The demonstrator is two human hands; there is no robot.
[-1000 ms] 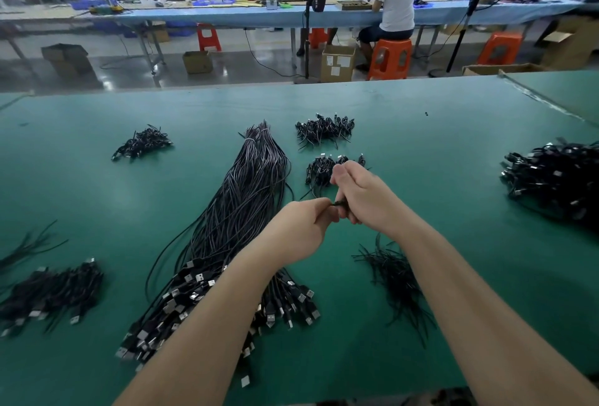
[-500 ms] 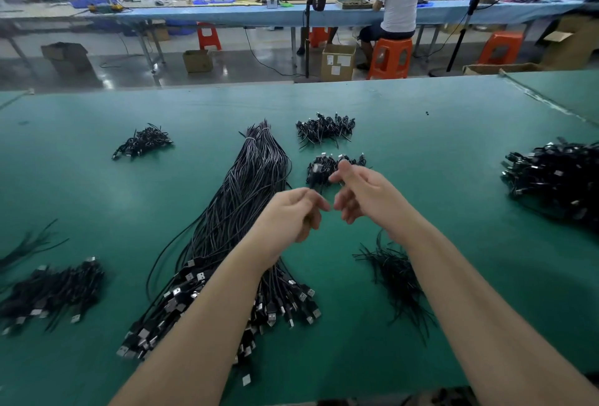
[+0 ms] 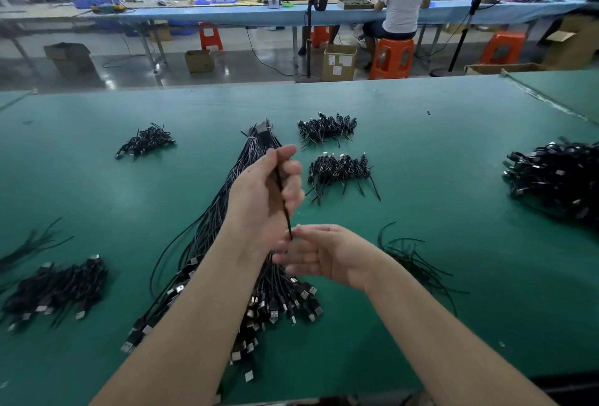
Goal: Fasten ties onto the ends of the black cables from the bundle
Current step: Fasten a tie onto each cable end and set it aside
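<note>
Your left hand [image 3: 264,193] pinches a thin, stiff black tie [image 3: 282,201]; your right hand [image 3: 324,255] lies slack-fingered at its near tip, above the glossy cable bundle [image 3: 207,237].

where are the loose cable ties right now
In the head view, the loose cable ties lie on the green table, just right of the right hand, near the big cable bundle.

left hand [image 3: 262,198]: raised, fingers curled, pinching | right hand [image 3: 327,256]: lower, palm up; fingers relaxed

Left hand [image 3: 265,191] grips a black cable [image 3: 282,201] (right hand [image 3: 324,255] open below).
</note>
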